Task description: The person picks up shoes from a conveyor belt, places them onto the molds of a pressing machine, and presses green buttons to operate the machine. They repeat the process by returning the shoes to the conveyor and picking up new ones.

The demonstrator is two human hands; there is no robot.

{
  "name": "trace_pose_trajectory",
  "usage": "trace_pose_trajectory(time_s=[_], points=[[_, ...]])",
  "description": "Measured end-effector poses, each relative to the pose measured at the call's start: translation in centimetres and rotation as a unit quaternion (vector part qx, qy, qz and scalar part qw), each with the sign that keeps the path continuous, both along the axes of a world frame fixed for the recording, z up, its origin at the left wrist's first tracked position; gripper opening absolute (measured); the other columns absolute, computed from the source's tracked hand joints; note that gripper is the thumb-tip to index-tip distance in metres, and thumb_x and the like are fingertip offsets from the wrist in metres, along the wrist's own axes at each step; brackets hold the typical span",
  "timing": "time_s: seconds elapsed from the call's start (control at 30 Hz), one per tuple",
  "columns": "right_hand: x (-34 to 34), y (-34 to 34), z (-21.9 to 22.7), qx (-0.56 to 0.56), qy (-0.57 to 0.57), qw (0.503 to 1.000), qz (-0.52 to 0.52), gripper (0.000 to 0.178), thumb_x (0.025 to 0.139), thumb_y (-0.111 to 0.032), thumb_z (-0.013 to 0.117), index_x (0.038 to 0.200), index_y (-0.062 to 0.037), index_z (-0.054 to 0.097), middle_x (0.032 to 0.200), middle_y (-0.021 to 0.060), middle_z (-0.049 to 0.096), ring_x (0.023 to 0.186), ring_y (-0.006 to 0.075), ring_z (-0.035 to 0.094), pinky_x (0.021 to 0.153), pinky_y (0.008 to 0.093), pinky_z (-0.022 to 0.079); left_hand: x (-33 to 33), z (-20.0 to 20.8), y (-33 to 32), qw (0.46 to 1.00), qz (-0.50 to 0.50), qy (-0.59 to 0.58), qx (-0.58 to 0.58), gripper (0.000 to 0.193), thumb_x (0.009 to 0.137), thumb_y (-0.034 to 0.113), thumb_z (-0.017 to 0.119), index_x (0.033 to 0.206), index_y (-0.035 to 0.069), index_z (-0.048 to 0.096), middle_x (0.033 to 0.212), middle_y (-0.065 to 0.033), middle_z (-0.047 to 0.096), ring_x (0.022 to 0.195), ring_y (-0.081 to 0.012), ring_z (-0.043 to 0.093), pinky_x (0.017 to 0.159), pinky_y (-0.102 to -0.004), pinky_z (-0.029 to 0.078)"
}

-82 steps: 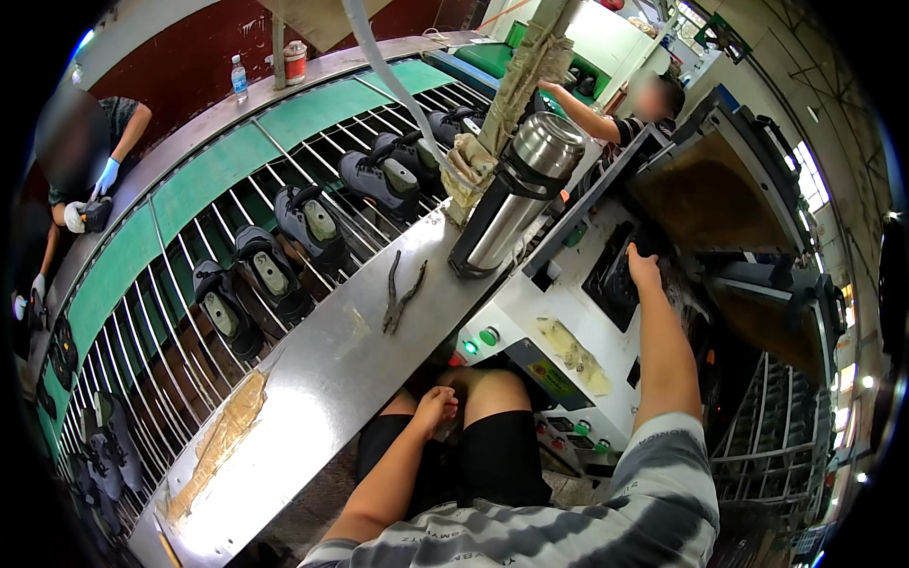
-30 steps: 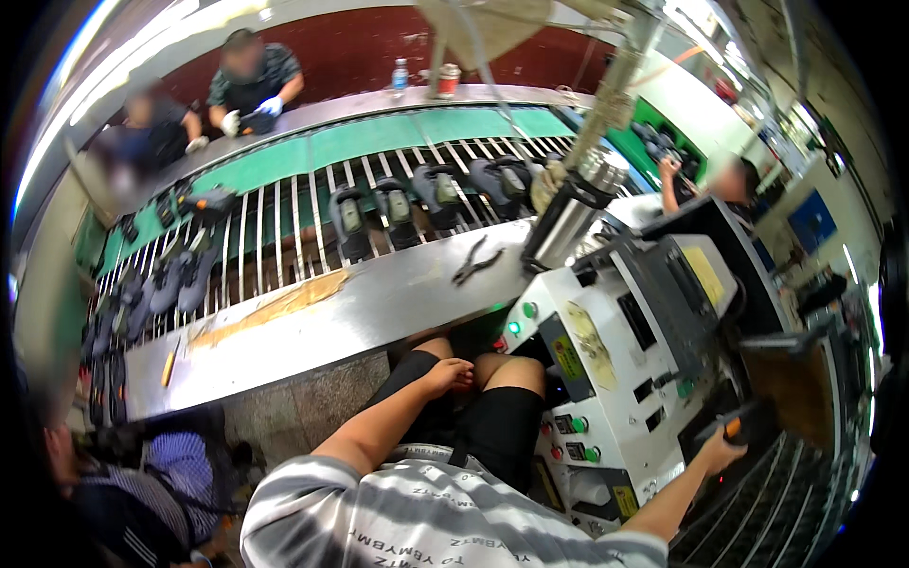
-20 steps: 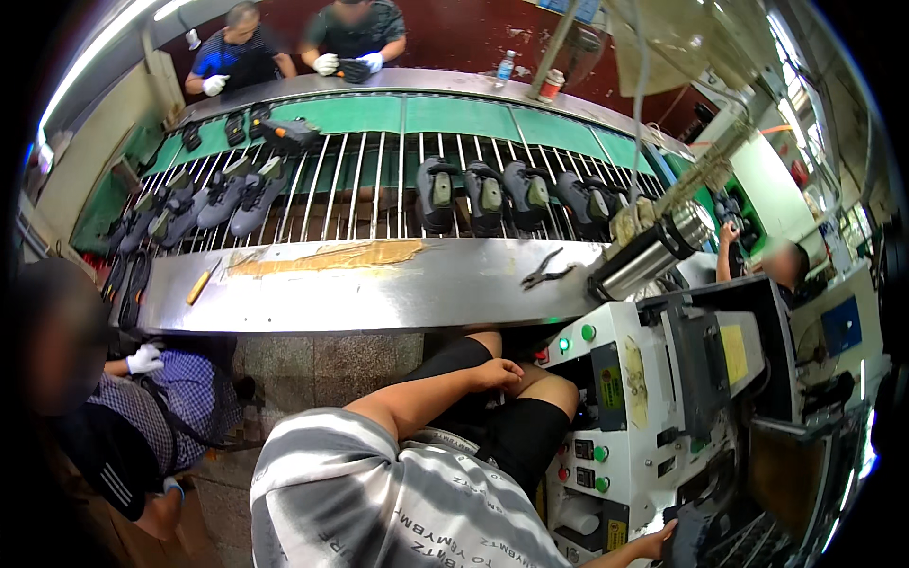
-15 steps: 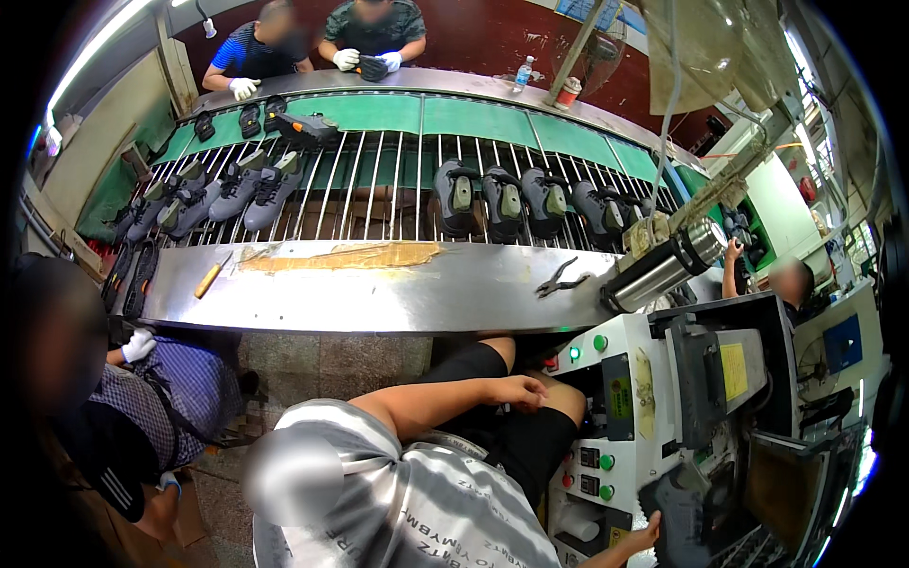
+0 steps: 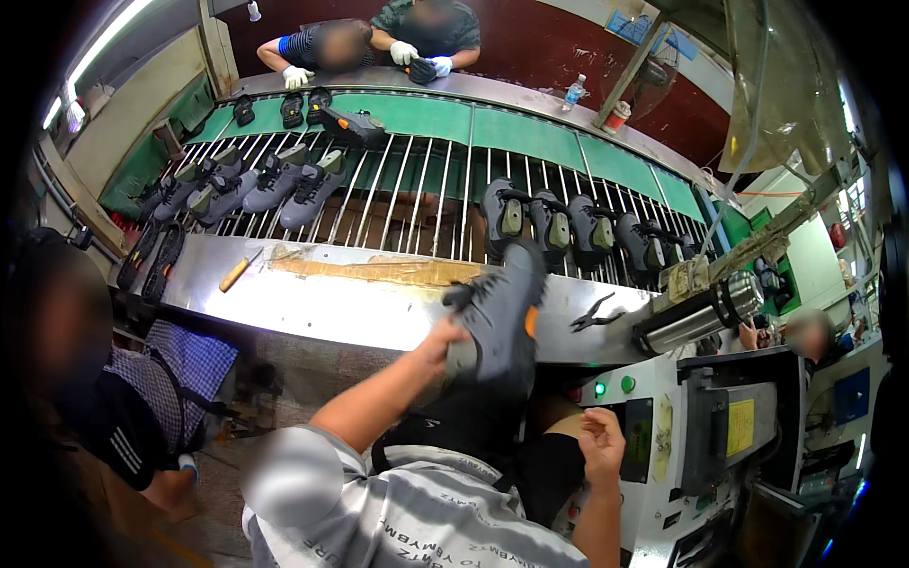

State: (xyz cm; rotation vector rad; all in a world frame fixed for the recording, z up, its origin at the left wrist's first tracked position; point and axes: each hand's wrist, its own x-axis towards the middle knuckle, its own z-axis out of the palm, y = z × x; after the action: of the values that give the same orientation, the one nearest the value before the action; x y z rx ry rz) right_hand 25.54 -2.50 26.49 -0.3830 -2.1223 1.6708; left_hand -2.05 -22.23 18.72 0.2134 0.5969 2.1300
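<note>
My left hand (image 5: pixel 443 345) is closed on the heel end of a grey lace-up shoe (image 5: pixel 500 317), lifted over the near edge of the metal bench. The toe points up and away from me, and the dark sole with an orange patch faces right. My right hand (image 5: pixel 602 445) holds nothing, its fingers loosely bent and apart, beside a white machine panel (image 5: pixel 653 473) with green buttons. Beyond the lifted shoe, several grey shoes (image 5: pixel 589 232) with greenish inserts stand on the rack of metal bars.
On the metal bench (image 5: pixel 331 322) lie a yellow-handled pointed tool (image 5: pixel 239 272), pliers (image 5: pixel 598 312) and a steel flask (image 5: pixel 696 317). More shoes (image 5: pixel 312 194) rest on the left of the rack. Two gloved people (image 5: pixel 341 47) work across it; another person (image 5: pixel 142 407) sits at my left.
The grey shoe has come from the machine at the right to above the bench edge. It has passed from my right hand to my left. My right hand has moved up, empty.
</note>
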Motion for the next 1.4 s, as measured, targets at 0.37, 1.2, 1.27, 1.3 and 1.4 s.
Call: trace_pose_trajectory(time_s=[0.37,1.2,1.27,1.3,1.4], points=[[-6.5,-2.9,-7.9,0.068,-0.097,0.993,0.000,0.027,0.072,-0.002,0.074,0.098,-0.0019,0.064,0.101,0.0089,0.061,0.090,0.0190,0.061,0.077,0.0283,0.049,-34.2,-7.8,5.9,0.857,0.151,0.190,-0.454,0.049,0.063,-0.001,0.064,0.110,-0.003,0.052,0.093,-0.0134,0.059,0.082,-0.0251,0.060,0.070,-0.0378,0.051],[-43.5,-10.5,-21.0,0.406,0.050,0.883,0.230,0.020,0.076,-0.021,0.066,0.065,-0.0110,0.054,0.058,0.0077,0.057,0.053,0.0270,0.059,0.050,0.0392,0.047,-62.1,-17.7,-7.8,0.632,0.574,0.183,-0.488,0.081,0.071,0.030,0.075,0.137,0.003,0.038,0.127,-0.0246,0.048,0.113,-0.0337,0.052,0.095,-0.0407,0.044],[-43.7,-9.4,-21.9,0.409,0.037,0.888,0.207,0.020,0.077,-0.020,0.065,0.065,-0.0112,0.052,0.056,0.0066,0.056,0.051,0.0263,0.058,0.048,0.0377,0.047,-62.4,-15.0,-3.2,0.627,0.529,0.140,-0.554,0.086,0.070,0.032,0.077,0.141,0.008,0.034,0.132,-0.0279,0.043,0.120,-0.0378,0.049,0.100,-0.0433,0.041],[-43.9,-9.4,-21.6,0.412,0.035,0.884,0.219,0.020,0.078,-0.020,0.064,0.065,-0.0109,0.052,0.057,0.0069,0.056,0.052,0.0261,0.058,0.049,0.0373,0.048,-64.1,-15.6,-4.0,0.599,0.526,0.127,-0.590,0.089,0.069,0.033,0.078,0.142,0.009,0.032,0.134,-0.0280,0.042,0.121,-0.0381,0.048,0.101,-0.0431,0.041],[-43.8,-9.6,-21.1,0.395,0.001,0.882,0.255,0.019,0.080,-0.020,0.062,0.067,-0.0105,0.052,0.058,0.0068,0.057,0.053,0.0251,0.059,0.050,0.0369,0.048,-66.8,-16.0,-4.8,0.602,0.510,0.079,-0.609,0.097,0.066,0.036,0.082,0.145,0.013,0.030,0.139,-0.0272,0.039,0.125,-0.0383,0.045,0.104,-0.0426,0.039]])
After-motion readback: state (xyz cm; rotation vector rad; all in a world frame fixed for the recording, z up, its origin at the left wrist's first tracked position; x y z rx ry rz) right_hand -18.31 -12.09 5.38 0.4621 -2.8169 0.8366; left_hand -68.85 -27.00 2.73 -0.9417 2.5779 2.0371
